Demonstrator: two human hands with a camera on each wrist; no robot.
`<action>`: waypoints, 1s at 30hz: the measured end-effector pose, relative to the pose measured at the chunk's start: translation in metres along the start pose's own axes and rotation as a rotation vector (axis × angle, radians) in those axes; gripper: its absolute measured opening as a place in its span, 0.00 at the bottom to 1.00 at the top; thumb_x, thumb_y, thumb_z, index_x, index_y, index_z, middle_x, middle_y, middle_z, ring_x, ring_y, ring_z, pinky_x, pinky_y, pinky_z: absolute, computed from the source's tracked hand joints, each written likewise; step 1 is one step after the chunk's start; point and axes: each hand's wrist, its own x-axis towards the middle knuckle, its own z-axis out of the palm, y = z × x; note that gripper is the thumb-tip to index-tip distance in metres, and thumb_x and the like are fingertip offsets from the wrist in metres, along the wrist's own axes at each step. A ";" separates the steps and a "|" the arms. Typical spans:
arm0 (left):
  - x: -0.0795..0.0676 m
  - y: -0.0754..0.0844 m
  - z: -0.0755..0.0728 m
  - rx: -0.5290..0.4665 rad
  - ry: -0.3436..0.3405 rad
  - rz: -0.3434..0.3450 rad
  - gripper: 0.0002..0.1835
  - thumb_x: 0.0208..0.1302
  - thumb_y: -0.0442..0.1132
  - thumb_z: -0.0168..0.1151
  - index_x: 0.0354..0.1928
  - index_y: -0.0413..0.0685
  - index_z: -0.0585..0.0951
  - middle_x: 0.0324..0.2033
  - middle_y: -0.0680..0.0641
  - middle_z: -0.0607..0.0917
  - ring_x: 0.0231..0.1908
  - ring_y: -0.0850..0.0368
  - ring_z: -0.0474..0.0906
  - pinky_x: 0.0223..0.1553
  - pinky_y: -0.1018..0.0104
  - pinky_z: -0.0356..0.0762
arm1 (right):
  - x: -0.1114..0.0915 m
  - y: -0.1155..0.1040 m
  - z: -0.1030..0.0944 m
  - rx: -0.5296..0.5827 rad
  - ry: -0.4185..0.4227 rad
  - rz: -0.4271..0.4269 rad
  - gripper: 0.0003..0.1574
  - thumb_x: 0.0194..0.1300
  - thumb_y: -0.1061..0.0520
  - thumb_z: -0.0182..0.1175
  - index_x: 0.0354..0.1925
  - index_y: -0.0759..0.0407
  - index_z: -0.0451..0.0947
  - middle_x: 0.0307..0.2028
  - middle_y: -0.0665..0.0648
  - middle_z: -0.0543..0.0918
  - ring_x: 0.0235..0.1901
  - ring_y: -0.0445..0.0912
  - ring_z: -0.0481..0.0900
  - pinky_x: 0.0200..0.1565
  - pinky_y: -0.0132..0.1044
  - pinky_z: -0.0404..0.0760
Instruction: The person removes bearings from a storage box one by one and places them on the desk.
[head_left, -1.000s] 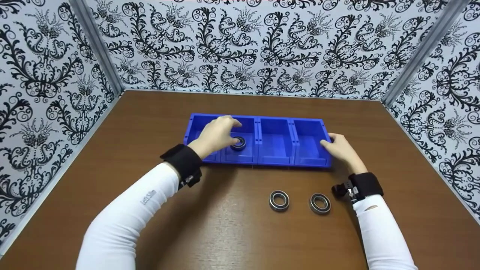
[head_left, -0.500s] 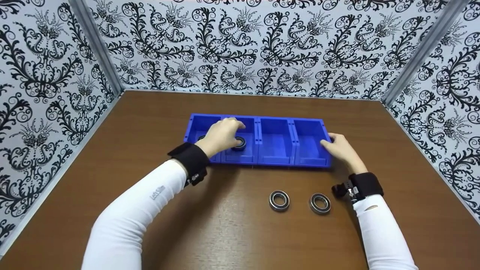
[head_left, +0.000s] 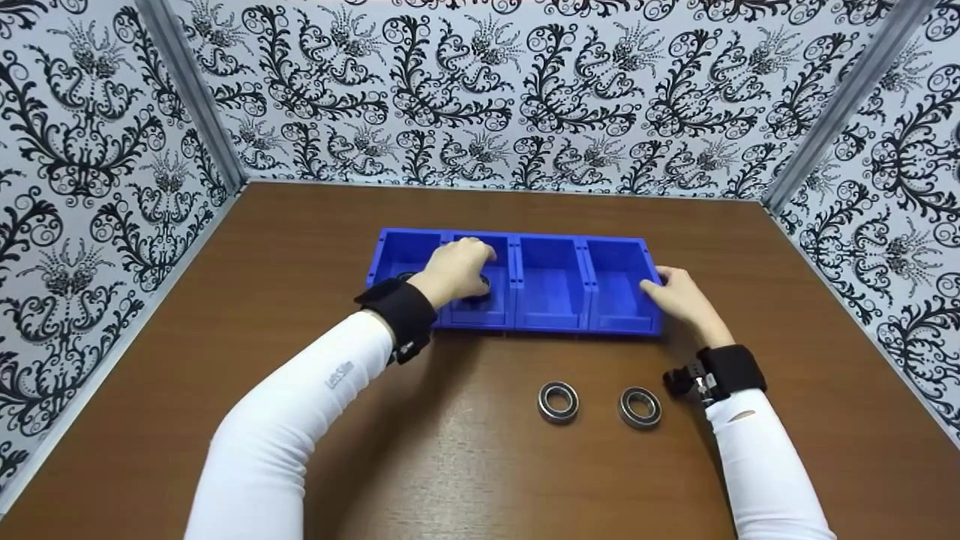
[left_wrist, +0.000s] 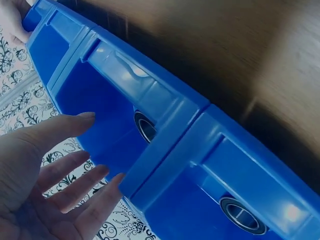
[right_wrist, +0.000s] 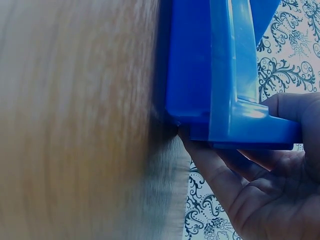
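Observation:
A blue storage bin row point(head_left: 551, 324) with several compartments stands on the table. My left hand point(head_left: 456, 268) is over its second compartment from the left, thumb and fingers apart with nothing between them. Below that hand, a ball bearing point(left_wrist: 140, 127) lies in this compartment, shown by the left wrist view. Another bearing point(left_wrist: 227, 210) is in the leftmost compartment, mostly covered by my wrist in the head view. At the right end, my right hand point(head_left: 681, 300) grips the bin's end wall, thumb on the inside and fingers point(right_wrist: 215, 172) outside and underneath.
Two more ball bearings lie on the brown table point(head_left: 465, 472) in front of the bin: one bearing point(head_left: 558, 418) nearer the middle, the other bearing point(head_left: 639, 424) close to my right wrist. Patterned panels point(head_left: 480, 97) close off the back and sides.
My left hand has shifted right over the second compartment, now covering most of the bearing there, while the leftmost bearing has come partly into view. My right hand and the bin stay put.

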 end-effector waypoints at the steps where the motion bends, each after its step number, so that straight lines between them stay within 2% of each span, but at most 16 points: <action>1: 0.002 0.001 0.000 0.004 -0.006 -0.009 0.27 0.56 0.36 0.68 0.61 0.42 0.82 0.60 0.39 0.84 0.62 0.40 0.80 0.62 0.44 0.79 | 0.000 0.000 0.000 -0.002 -0.001 -0.003 0.30 0.72 0.59 0.51 0.62 0.81 0.71 0.50 0.78 0.83 0.35 0.40 0.82 0.36 0.22 0.77; 8: 0.013 0.006 0.002 0.033 -0.069 -0.083 0.28 0.56 0.35 0.69 0.62 0.44 0.81 0.60 0.39 0.84 0.61 0.39 0.81 0.60 0.44 0.80 | 0.000 -0.001 -0.001 -0.006 -0.002 -0.008 0.29 0.72 0.60 0.51 0.62 0.81 0.72 0.50 0.77 0.83 0.35 0.40 0.82 0.36 0.22 0.77; 15: 0.017 0.009 0.005 0.034 -0.097 -0.126 0.26 0.56 0.33 0.68 0.60 0.43 0.82 0.58 0.38 0.86 0.57 0.39 0.83 0.57 0.44 0.82 | 0.001 0.001 0.000 -0.010 -0.005 -0.006 0.29 0.72 0.60 0.51 0.62 0.82 0.71 0.51 0.79 0.82 0.37 0.43 0.83 0.36 0.21 0.76; 21: 0.018 0.013 0.007 0.034 -0.105 -0.133 0.17 0.57 0.30 0.66 0.50 0.38 0.84 0.54 0.35 0.87 0.54 0.37 0.84 0.55 0.43 0.83 | 0.003 0.003 -0.001 -0.013 -0.001 -0.023 0.28 0.72 0.60 0.52 0.60 0.82 0.73 0.49 0.78 0.83 0.34 0.40 0.82 0.36 0.22 0.76; 23: 0.019 0.014 0.009 0.037 -0.113 -0.141 0.15 0.57 0.30 0.66 0.48 0.37 0.83 0.54 0.35 0.87 0.54 0.37 0.84 0.56 0.43 0.83 | 0.002 0.004 -0.001 -0.016 -0.001 -0.026 0.28 0.72 0.60 0.52 0.60 0.82 0.73 0.48 0.78 0.84 0.34 0.40 0.82 0.36 0.22 0.76; 24: 0.032 0.005 0.023 0.049 -0.112 -0.143 0.15 0.56 0.31 0.67 0.47 0.38 0.83 0.53 0.35 0.87 0.54 0.38 0.85 0.54 0.43 0.83 | 0.002 0.004 -0.001 -0.018 -0.001 -0.025 0.28 0.72 0.60 0.52 0.60 0.82 0.73 0.48 0.78 0.83 0.34 0.40 0.82 0.36 0.22 0.76; 30: 0.032 0.008 0.027 0.045 -0.128 -0.174 0.17 0.59 0.31 0.65 0.52 0.38 0.83 0.57 0.35 0.85 0.58 0.38 0.83 0.57 0.43 0.82 | 0.001 0.001 0.001 -0.019 -0.003 -0.011 0.28 0.72 0.60 0.51 0.61 0.80 0.73 0.50 0.78 0.83 0.37 0.44 0.84 0.37 0.23 0.76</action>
